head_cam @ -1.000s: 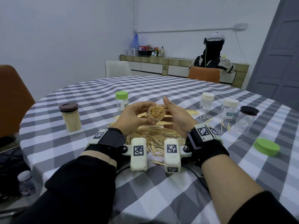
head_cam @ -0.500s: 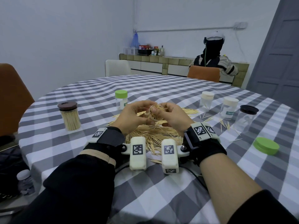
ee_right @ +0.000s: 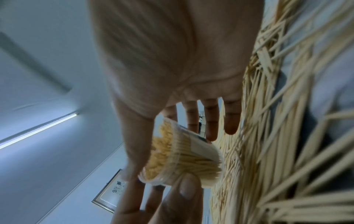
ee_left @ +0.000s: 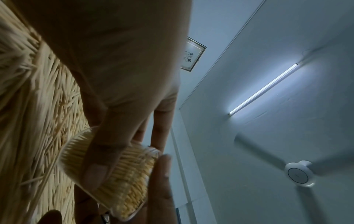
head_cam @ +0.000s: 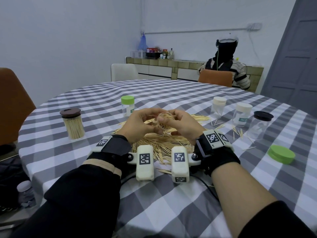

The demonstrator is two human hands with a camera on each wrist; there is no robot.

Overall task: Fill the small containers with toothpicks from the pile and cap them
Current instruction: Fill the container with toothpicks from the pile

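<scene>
A small clear container [head_cam: 163, 123] packed with toothpicks is held on its side just above the toothpick pile [head_cam: 164, 145], its open mouth turned toward me. My left hand [head_cam: 151, 125] grips its body, the thumb [ee_left: 99, 160] lying across the wall. My right hand [head_cam: 172, 117] pinches it at the mouth end; in the right wrist view the thumb [ee_right: 134, 142] runs along the rim of the container [ee_right: 184, 160] and the fingers reach behind it. No cap sits on this container.
On the checked tablecloth [head_cam: 171, 212] stand a brown-capped full jar [head_cam: 72, 125], a green-capped container [head_cam: 127, 107], two white-capped ones [head_cam: 218, 107] [head_cam: 242, 115] and a black-capped clear jar [head_cam: 260, 126]. A loose green lid [head_cam: 281, 154] lies at the right. A person [head_cam: 224, 66] sits across.
The right hand, open beside the container a second ago, has closed onto its mouth end. Both hands have tipped the container lower over the pile.
</scene>
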